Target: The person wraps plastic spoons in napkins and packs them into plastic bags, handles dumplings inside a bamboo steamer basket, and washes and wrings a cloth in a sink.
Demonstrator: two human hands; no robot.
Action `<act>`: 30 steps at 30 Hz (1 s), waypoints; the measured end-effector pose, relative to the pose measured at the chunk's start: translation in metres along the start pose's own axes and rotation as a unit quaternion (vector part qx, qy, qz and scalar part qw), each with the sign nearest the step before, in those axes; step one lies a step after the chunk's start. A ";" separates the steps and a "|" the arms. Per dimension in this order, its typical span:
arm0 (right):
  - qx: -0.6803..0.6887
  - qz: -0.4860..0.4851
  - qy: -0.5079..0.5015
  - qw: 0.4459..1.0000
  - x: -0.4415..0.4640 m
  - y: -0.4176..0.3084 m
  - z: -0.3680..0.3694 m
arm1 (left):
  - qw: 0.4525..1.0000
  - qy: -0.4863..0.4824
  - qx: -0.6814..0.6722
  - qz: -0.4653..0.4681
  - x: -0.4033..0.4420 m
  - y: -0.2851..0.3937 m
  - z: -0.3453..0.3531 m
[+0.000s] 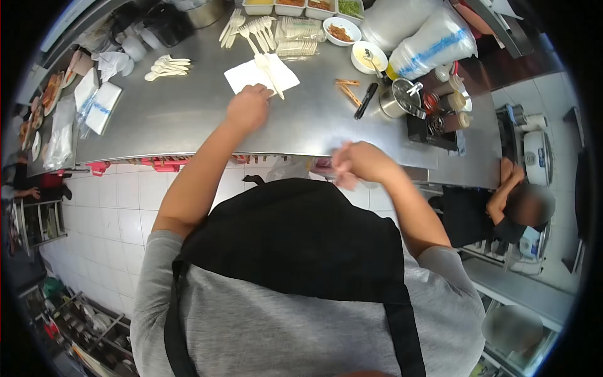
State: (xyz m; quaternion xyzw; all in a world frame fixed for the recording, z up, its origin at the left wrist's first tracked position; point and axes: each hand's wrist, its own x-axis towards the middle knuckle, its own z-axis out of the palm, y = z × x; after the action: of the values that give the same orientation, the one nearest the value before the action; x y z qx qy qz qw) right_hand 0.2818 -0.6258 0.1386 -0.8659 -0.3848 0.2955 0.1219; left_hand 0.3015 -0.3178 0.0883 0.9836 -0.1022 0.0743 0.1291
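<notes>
A white paper napkin (237, 76) lies on the steel counter with a pale plastic spoon (271, 76) across it. The handle of a pale fork (247, 40) reaches the napkin's top edge. My left hand (248, 109) is at the napkin's lower edge, fingers bent and closed on it; the fingertips are partly hidden. Over the counter's front edge is my right hand (363, 162), its fingers smeared by motion, with nothing discernible in it. Loose forks (262, 31) and wrapped cutlery packs (298, 48) lie beyond the napkin, and several spoons (168, 66) lie to the left.
A black marker (366, 102), clothespins (349, 94), a lidded metal pot (396, 100) and sauce bottles (453, 100) stand or lie to the right. Food bowls (340, 31) and bagged containers (433, 47) are behind. Another person (471, 213) is at the far right.
</notes>
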 end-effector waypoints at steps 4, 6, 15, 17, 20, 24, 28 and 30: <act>0.093 0.063 0.161 0.981 -0.024 -0.026 -0.053 | 0.999 -0.012 -0.026 -0.024 0.000 0.000 -0.011; 0.078 0.103 0.247 0.960 0.016 -0.018 -0.062 | 0.999 -0.027 -0.020 -0.026 0.000 0.001 -0.015; -0.074 0.017 0.233 0.969 0.034 -0.001 0.032 | 0.997 -0.079 -0.009 -0.019 0.000 -0.001 -0.019; 0.222 0.075 -0.003 0.972 -0.031 -0.031 -0.024 | 0.996 0.041 -0.025 0.080 -0.004 0.001 -0.018; 0.072 0.095 0.159 0.980 -0.059 -0.001 -0.055 | 0.961 0.135 -0.121 0.209 -0.021 0.064 -0.090; -0.133 0.042 0.311 0.940 -0.034 0.018 -0.060 | 0.825 0.169 -0.230 0.488 -0.061 0.162 -0.209; -0.010 -0.080 0.240 0.967 0.047 -0.036 -0.065 | 0.800 0.172 -0.180 0.545 -0.085 0.195 -0.238; 0.018 -0.119 0.222 0.968 0.098 -0.064 -0.062 | 0.812 0.179 -0.173 0.529 -0.092 0.197 -0.243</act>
State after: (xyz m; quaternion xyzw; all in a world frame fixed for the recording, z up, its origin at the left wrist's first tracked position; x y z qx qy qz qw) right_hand 0.3328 -0.5097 0.1750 -0.8557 -0.4427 0.0858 0.2538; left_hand 0.1396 -0.4223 0.3516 0.7085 -0.5925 0.2874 0.2536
